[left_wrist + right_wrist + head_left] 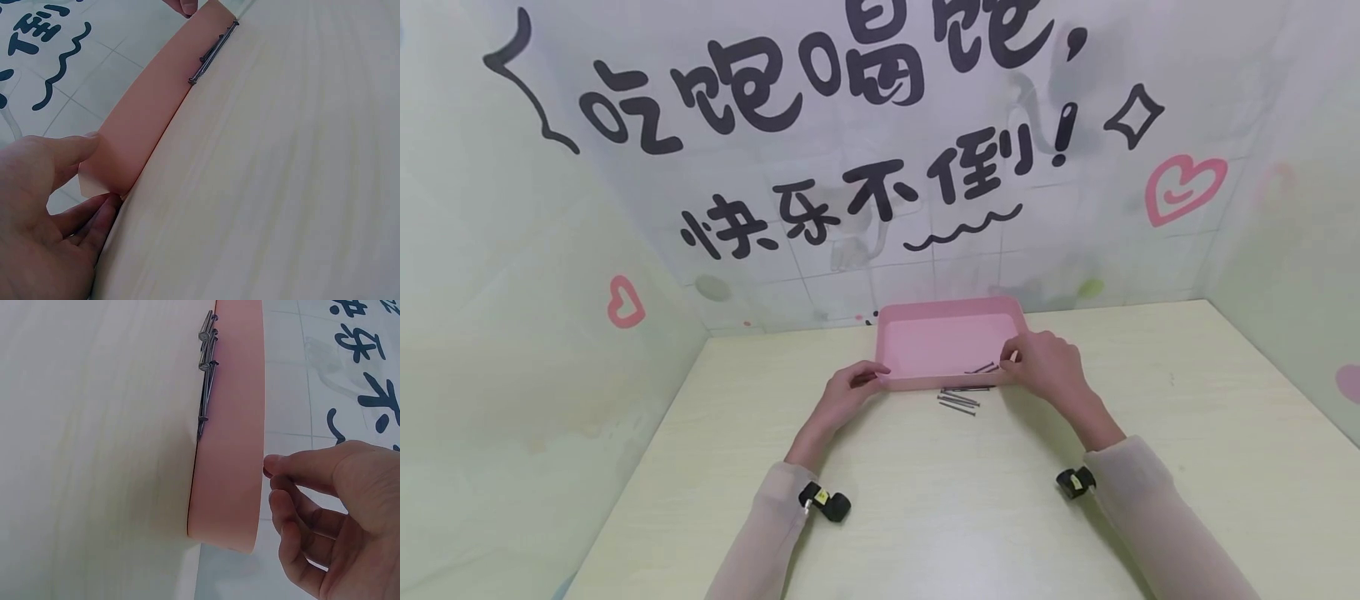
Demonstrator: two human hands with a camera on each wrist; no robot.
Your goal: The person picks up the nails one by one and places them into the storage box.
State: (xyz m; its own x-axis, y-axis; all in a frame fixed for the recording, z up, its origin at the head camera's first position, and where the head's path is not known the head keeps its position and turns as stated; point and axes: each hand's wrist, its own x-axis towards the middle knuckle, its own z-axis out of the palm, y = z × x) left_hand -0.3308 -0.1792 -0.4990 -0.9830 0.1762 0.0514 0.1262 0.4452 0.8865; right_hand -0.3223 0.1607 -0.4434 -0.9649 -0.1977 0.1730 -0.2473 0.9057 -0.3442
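A shallow pink tray point(951, 343) lies on the table. My left hand point(847, 392) holds its near-left corner; in the left wrist view the thumb point(78, 149) presses the wall while curled fingers sit lower at the corner. Over the near-right corner is my right hand point(1048, 362), its fingers curled and the thumb point(300, 467) close to the index fingertip. Whether something thin is between those tips, I cannot tell. A few metal nails point(982, 367) lie inside the tray beside the right fingertips. Several more nails point(958, 402) lie on the table along its front wall.
The pale wood-grain table point(925, 500) runs up to a printed white backdrop point(820, 167) right behind the tray. Side sheets point(512, 375) hang at left and right. Each wrist wears a small black camera point(825, 502).
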